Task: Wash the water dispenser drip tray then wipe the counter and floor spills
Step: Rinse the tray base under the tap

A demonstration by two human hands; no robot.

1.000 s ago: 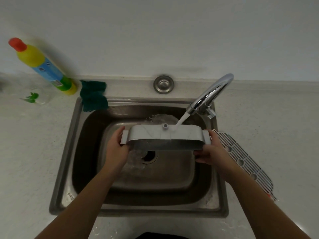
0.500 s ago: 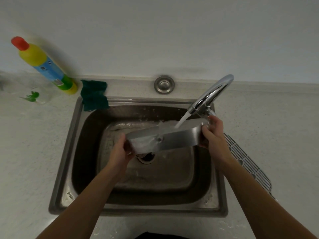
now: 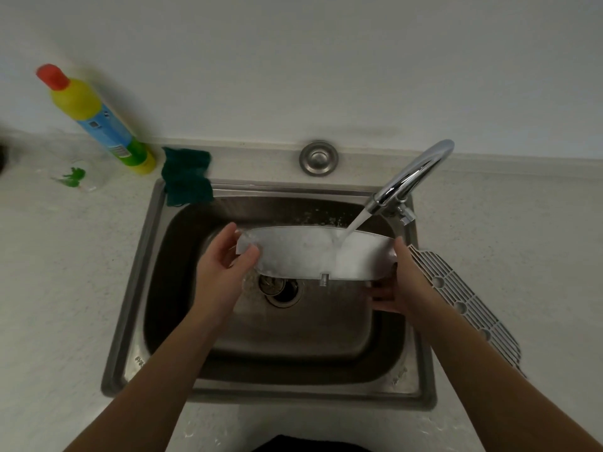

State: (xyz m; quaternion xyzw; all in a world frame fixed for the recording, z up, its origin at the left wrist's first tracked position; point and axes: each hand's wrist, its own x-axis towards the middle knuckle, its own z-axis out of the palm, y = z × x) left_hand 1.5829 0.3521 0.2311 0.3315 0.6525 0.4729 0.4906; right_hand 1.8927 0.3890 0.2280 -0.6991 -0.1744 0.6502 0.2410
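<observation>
The grey drip tray is held over the steel sink, its broad flat face turned up toward me, a small peg at its near edge. Water from the chrome faucet streams onto the tray's right half. My left hand grips the tray's left end with thumb on top. My right hand holds the right end, fingers underneath. The slotted grille of the tray lies on the counter right of the sink.
A yellow and blue detergent bottle leans against the wall at the back left. A dark green cloth hangs over the sink's back left corner. A clear glass item sits on the speckled counter at left. The drain is open.
The tray has been turned from showing its side wall to showing its flat face under the water. My right hand dropped lower, and my left hand shifted its hold on the left end.
</observation>
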